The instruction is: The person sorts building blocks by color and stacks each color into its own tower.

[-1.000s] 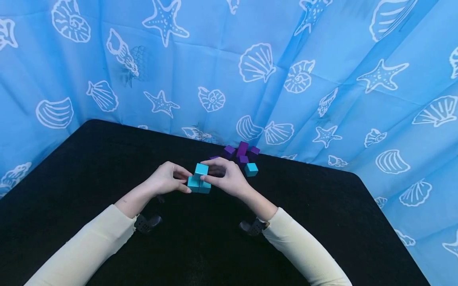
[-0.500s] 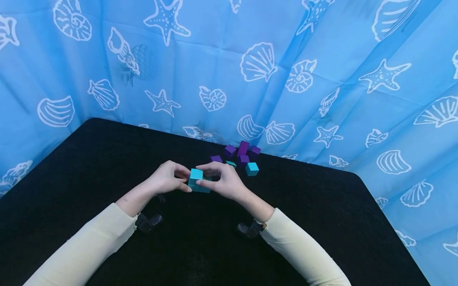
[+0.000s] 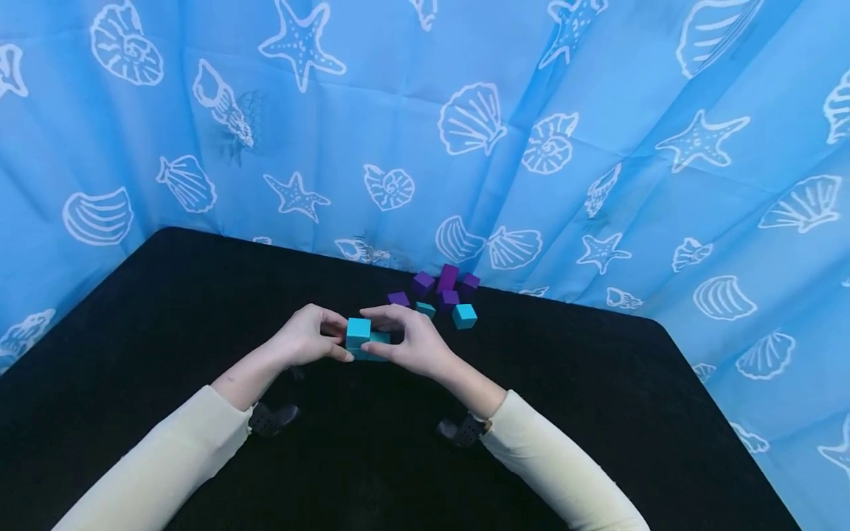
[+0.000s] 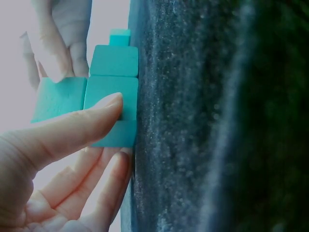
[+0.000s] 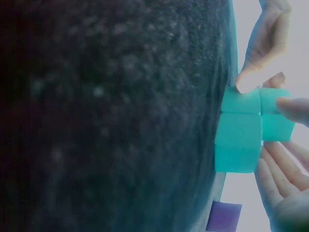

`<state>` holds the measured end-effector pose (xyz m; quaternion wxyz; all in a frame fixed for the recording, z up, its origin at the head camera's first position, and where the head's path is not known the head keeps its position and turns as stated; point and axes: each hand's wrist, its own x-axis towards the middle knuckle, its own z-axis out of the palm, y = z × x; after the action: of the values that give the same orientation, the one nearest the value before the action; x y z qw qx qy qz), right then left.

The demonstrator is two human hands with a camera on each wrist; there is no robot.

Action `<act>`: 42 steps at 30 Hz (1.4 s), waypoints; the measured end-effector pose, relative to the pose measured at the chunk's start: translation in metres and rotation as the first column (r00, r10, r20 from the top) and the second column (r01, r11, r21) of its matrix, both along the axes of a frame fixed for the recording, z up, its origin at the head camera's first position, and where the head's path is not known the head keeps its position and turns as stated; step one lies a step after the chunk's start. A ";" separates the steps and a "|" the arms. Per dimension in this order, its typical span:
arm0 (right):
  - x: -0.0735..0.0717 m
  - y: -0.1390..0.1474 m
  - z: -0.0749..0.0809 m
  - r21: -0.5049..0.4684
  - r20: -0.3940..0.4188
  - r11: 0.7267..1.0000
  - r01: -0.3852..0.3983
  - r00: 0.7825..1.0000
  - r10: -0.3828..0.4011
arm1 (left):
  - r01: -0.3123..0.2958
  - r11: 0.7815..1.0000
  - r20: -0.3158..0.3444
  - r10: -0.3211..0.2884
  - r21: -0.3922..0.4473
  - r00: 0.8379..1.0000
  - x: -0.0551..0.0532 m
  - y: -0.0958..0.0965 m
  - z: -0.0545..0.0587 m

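Note:
Two teal cubes sit side by side on the black table: the left one [image 4: 108, 89], partly behind a thumb, and the right one [image 5: 236, 142]. A third teal cube [image 3: 358, 330] is on top of the left one, flush with its outer side. My right hand [image 3: 418, 343] pinches this upper cube between thumb and fingers. With thumb and fingers, my left hand [image 3: 307, 338] holds the lower left cube steady from its outer side.
Behind the right hand lie another teal cube [image 3: 465, 316], a teal block [image 3: 426, 310] and several purple blocks, among them a taller one [image 3: 448, 277]. A blue curtain [image 3: 398, 110] with white shell prints hangs along the table's far edge [image 3: 299, 251].
The right hand has brought the upper cube left and down, from over the middle of the pair onto the left cube. The left hand has stayed at the lower left cube.

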<state>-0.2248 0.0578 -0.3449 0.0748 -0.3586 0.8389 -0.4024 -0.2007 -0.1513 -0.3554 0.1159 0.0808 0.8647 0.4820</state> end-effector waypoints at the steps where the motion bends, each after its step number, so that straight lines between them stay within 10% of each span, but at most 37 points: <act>1: 0.000 0.002 0.000 0.003 -0.005 1.000 -0.002 1.000 0.002 | 0.001 1.000 -0.004 -0.001 0.001 1.000 0.000 0.000 0.000; 24: -0.005 0.059 0.005 -0.079 -0.223 0.980 0.183 0.955 -0.196 | -0.016 1.000 -0.001 0.016 -0.010 1.000 -0.003 0.001 0.000; 42: -0.012 0.092 0.000 0.011 -0.182 0.909 0.416 0.895 -0.407 | -0.010 1.000 0.001 0.010 -0.010 1.000 0.000 0.003 -0.001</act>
<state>-0.2367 0.1495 -0.3448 -0.0772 -0.2053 0.9087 -0.3553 -0.2003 -0.1487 -0.3562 0.1145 0.0756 0.8674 0.4783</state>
